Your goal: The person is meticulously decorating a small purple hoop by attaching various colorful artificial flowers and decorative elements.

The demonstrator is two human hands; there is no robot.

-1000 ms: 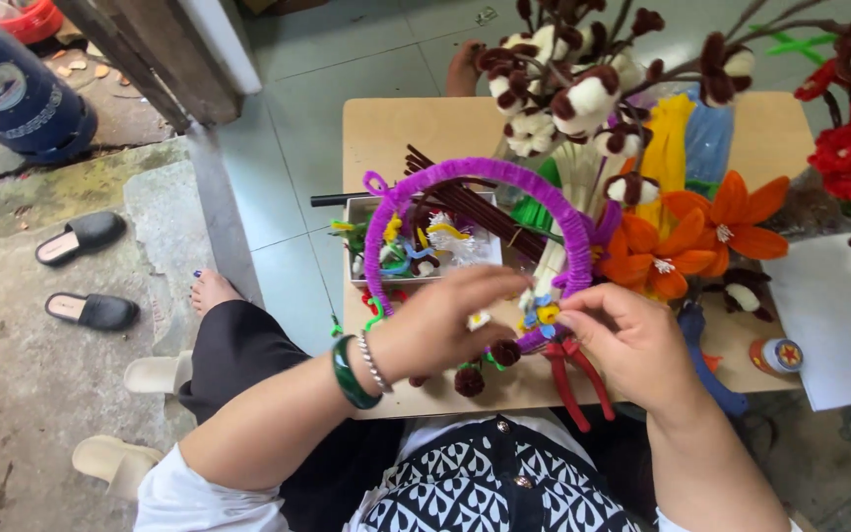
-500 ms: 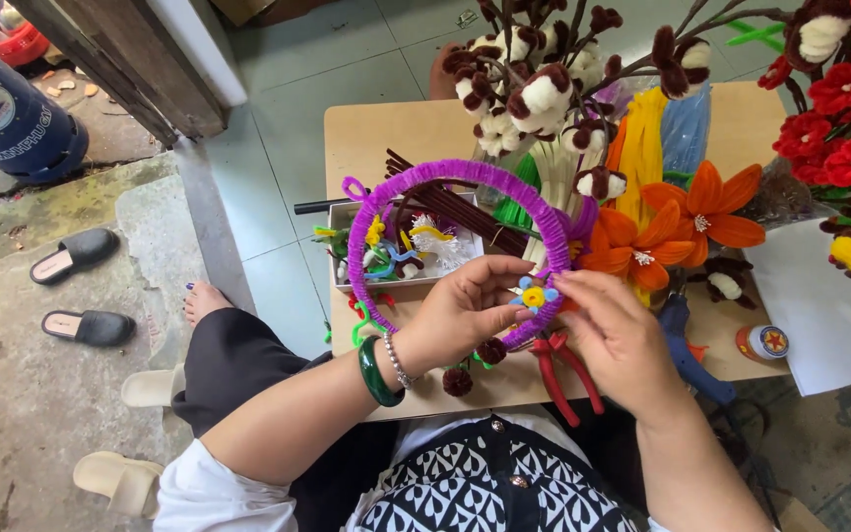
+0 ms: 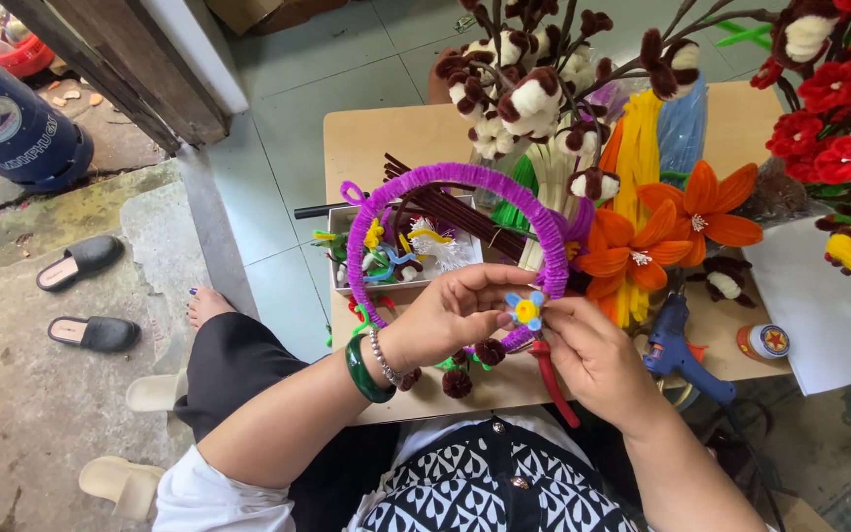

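A small blue flower with a yellow centre [image 3: 526, 309] is pinched between the fingers of the left hand [image 3: 455, 315] and the right hand [image 3: 593, 350] against a purple fuzzy hoop [image 3: 445, 179], held above a wooden table [image 3: 376, 138] beside an orange flower [image 3: 687, 222] and a blue glue gun [image 3: 677, 340].

Daylit pale tiled floor [image 3: 347, 89], wooden table [image 3: 386, 138].
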